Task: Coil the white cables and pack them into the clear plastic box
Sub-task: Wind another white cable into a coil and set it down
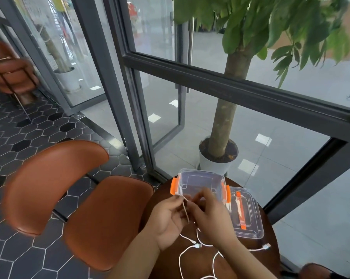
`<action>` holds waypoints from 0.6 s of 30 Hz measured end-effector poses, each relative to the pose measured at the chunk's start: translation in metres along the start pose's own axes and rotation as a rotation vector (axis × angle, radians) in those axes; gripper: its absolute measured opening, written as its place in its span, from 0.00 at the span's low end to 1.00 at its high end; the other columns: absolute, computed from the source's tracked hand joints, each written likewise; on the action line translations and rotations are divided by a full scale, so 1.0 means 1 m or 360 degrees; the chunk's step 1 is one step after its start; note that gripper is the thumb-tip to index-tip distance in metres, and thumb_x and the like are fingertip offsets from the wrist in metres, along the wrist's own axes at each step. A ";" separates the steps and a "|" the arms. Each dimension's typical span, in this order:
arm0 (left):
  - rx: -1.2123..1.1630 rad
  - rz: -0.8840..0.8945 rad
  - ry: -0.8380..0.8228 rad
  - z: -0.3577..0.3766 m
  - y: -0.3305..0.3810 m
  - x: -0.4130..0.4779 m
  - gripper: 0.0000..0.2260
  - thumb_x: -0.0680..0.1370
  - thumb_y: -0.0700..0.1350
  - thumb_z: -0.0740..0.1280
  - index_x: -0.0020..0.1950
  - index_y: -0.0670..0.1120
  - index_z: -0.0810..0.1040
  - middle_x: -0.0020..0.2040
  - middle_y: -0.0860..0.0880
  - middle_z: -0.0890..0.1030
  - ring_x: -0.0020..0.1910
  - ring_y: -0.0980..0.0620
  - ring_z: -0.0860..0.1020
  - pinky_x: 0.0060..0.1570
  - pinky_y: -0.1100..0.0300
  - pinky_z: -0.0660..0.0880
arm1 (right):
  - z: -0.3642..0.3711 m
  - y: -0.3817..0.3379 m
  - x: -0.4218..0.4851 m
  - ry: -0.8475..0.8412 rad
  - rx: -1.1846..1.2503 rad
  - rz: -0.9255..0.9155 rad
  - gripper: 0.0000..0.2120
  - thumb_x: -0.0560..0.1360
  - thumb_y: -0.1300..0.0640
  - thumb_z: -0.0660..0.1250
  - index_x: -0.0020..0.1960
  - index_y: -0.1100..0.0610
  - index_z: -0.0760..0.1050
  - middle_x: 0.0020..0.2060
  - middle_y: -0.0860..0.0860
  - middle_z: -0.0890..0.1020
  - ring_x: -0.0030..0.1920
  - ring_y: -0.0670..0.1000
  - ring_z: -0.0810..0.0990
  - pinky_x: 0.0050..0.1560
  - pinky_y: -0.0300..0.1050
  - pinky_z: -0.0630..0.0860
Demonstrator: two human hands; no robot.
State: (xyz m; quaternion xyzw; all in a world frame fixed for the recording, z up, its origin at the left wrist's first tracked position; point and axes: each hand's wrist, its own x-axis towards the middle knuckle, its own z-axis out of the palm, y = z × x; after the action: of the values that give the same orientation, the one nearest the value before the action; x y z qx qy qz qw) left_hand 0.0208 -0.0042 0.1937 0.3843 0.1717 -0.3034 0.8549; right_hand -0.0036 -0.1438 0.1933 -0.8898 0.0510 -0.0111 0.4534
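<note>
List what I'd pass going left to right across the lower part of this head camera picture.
Brown chair → left hand → right hand → clear lid with orange strip, lying on the round table.

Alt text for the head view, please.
Both hands, left hand and right hand, pinch a white cable above a round dark table, before an open clear plastic box. Its lid lies right; brown chair left.

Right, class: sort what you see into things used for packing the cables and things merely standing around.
Part of the job:
white cables
clear plastic box
box lid
left hand
right hand

Just standing around:
brown chair
potted tree
round table
</note>
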 end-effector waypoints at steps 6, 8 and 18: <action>-0.0409 0.0037 -0.0035 0.005 0.022 -0.002 0.20 0.79 0.52 0.63 0.56 0.34 0.77 0.63 0.29 0.78 0.63 0.32 0.79 0.70 0.40 0.69 | 0.003 0.016 -0.022 -0.0167 -0.0033 -0.0250 0.08 0.78 0.54 0.68 0.46 0.45 0.69 0.30 0.42 0.79 0.32 0.45 0.79 0.37 0.41 0.76; -0.0428 0.0052 -0.0037 0.006 0.025 -0.005 0.21 0.80 0.54 0.62 0.50 0.35 0.79 0.62 0.29 0.79 0.63 0.31 0.79 0.72 0.39 0.67 | 0.004 0.025 -0.024 -0.0268 0.0104 -0.0313 0.04 0.79 0.55 0.66 0.48 0.48 0.72 0.34 0.45 0.81 0.34 0.47 0.80 0.39 0.42 0.77; 0.0123 0.0020 -0.0070 0.000 0.026 -0.021 0.13 0.81 0.48 0.61 0.43 0.40 0.76 0.42 0.36 0.84 0.38 0.40 0.85 0.45 0.48 0.81 | -0.019 0.083 0.023 -0.0931 -0.0074 0.0132 0.11 0.80 0.47 0.65 0.42 0.49 0.80 0.31 0.46 0.78 0.33 0.47 0.77 0.37 0.43 0.75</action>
State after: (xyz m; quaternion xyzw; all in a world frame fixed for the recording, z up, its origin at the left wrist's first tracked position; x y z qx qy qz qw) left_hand 0.0213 0.0173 0.2193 0.4113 0.1387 -0.3128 0.8448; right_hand 0.0112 -0.2099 0.1372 -0.8625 -0.0453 0.2658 0.4284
